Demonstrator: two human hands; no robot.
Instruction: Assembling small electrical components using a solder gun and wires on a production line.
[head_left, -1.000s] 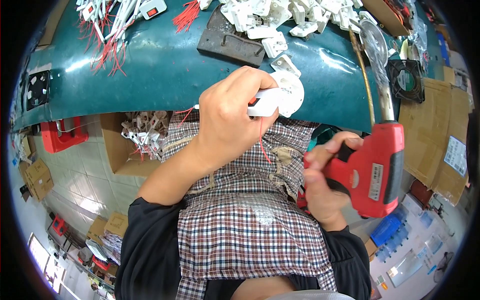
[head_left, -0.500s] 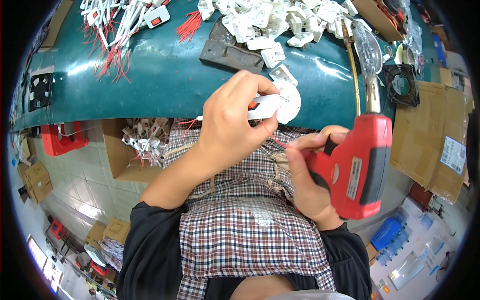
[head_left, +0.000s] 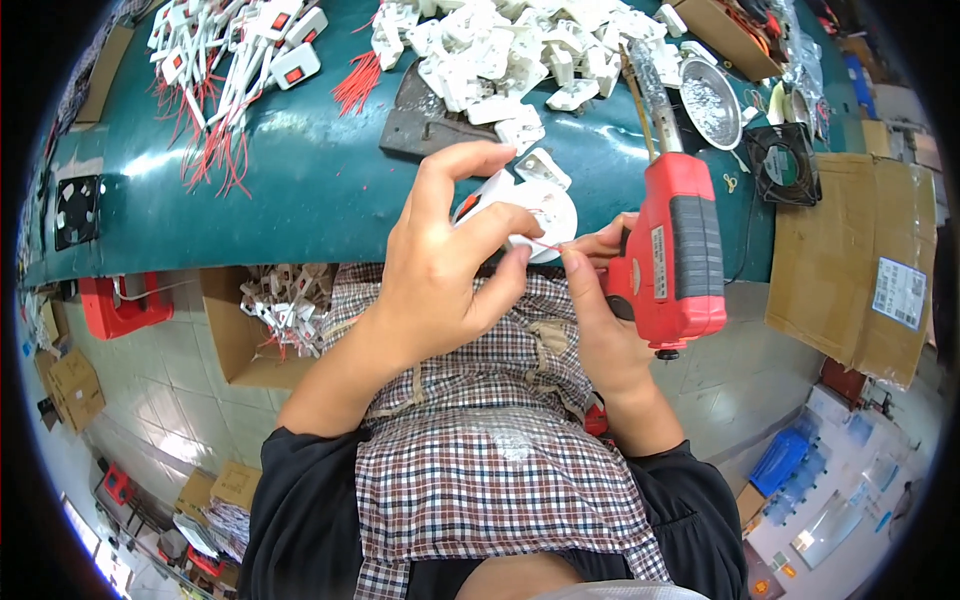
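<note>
My left hand (head_left: 440, 240) curls around a white plastic switch housing (head_left: 490, 192) with a red rocker, partly hidden by the fingers. Its index finger is lifted away, while the thumb and middle finger bend in close to a thin red wire (head_left: 545, 245). Under the housing lies a round white disc (head_left: 560, 210) at the bench edge, a loose white shell (head_left: 543, 168) just behind it. My right hand (head_left: 610, 300) grips a red and black soldering gun (head_left: 680, 245), its metal barrel pointing away over the bench. Thumb and fingertip of that hand pinch the wire's end.
White plastic shells (head_left: 520, 60) heap at the back, beside a dark metal block (head_left: 425, 115) and red wires (head_left: 358, 82). Finished-looking switches (head_left: 245, 60) pile at far left. A metal dish (head_left: 711, 103) and a black fan (head_left: 783, 163) stand right. Below the bench is an open carton (head_left: 235, 330).
The soldering gun and my right hand have moved up and left. My left index finger has lifted off the housing, which has shifted left and tilted. The view has shifted slightly.
</note>
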